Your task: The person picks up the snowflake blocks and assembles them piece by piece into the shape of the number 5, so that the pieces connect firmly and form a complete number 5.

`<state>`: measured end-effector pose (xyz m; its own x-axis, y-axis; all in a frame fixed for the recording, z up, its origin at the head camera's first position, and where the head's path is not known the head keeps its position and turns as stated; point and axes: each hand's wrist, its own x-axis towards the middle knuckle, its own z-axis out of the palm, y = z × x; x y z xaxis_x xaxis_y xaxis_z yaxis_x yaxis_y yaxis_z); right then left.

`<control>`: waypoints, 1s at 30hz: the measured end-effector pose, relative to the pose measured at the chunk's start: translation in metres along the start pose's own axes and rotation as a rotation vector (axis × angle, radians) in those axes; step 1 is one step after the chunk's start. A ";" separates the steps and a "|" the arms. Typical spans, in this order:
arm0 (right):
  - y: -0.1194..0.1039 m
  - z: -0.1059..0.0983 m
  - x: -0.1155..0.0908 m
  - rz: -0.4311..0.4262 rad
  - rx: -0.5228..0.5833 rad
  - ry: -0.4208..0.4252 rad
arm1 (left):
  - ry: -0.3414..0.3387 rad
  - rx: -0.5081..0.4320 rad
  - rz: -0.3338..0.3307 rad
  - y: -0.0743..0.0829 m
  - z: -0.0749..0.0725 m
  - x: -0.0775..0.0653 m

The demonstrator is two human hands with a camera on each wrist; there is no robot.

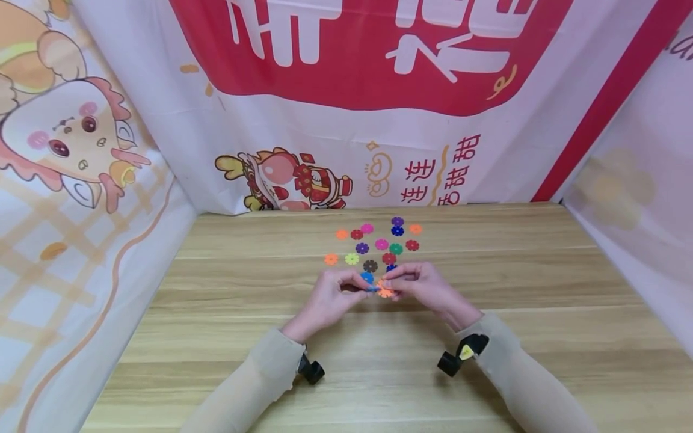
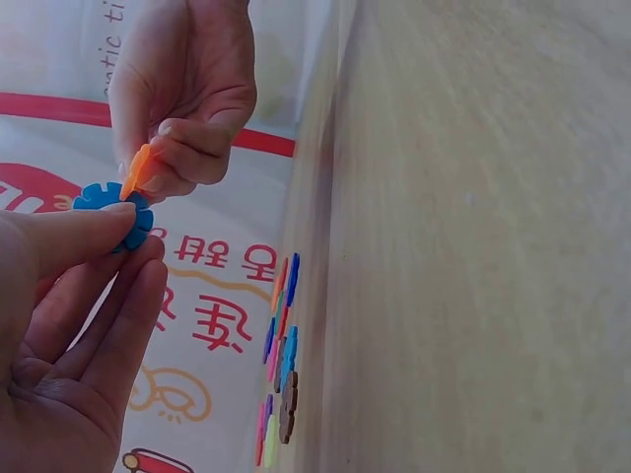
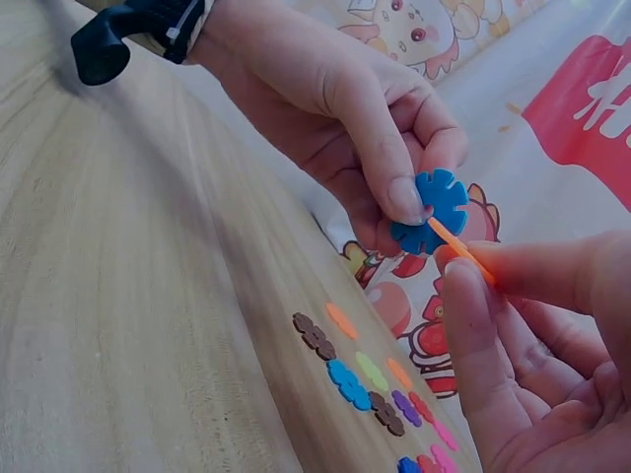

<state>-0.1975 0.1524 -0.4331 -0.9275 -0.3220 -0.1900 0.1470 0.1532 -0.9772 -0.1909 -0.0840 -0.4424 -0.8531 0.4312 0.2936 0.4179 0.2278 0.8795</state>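
Observation:
My left hand (image 1: 331,299) pinches a blue notched plastic disc (image 2: 140,225) between thumb and fingers. An orange notched disc (image 1: 385,291) is pinched by my right hand (image 1: 425,287). The two discs meet at their edges, crosswise to each other, as the right wrist view shows with the orange disc (image 3: 461,248) edge-on against the blue disc (image 3: 443,202). Whether their slots are fully engaged I cannot tell. Both hands are held above the table, just on the near side of a group of loose discs.
Several loose notched discs, among them a brown disc (image 1: 370,266), a yellow-green disc (image 1: 352,258), a green disc (image 1: 396,248) and a purple disc (image 1: 397,221), lie on the wooden table (image 1: 243,282). A printed cloth (image 1: 325,132) hangs behind the table's far edge.

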 end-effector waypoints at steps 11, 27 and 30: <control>0.001 -0.002 0.004 -0.054 -0.001 -0.026 | 0.013 0.030 -0.053 0.000 -0.001 0.002; 0.000 -0.001 -0.002 -0.281 -0.257 0.054 | 0.042 -0.016 -0.144 0.006 -0.004 0.008; 0.001 0.000 -0.003 -0.288 -0.279 0.068 | 0.032 -0.007 -0.128 0.007 -0.004 0.008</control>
<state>-0.1952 0.1536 -0.4332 -0.9390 -0.3277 0.1039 -0.2126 0.3161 -0.9246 -0.1960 -0.0829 -0.4326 -0.9089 0.3710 0.1906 0.3030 0.2730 0.9131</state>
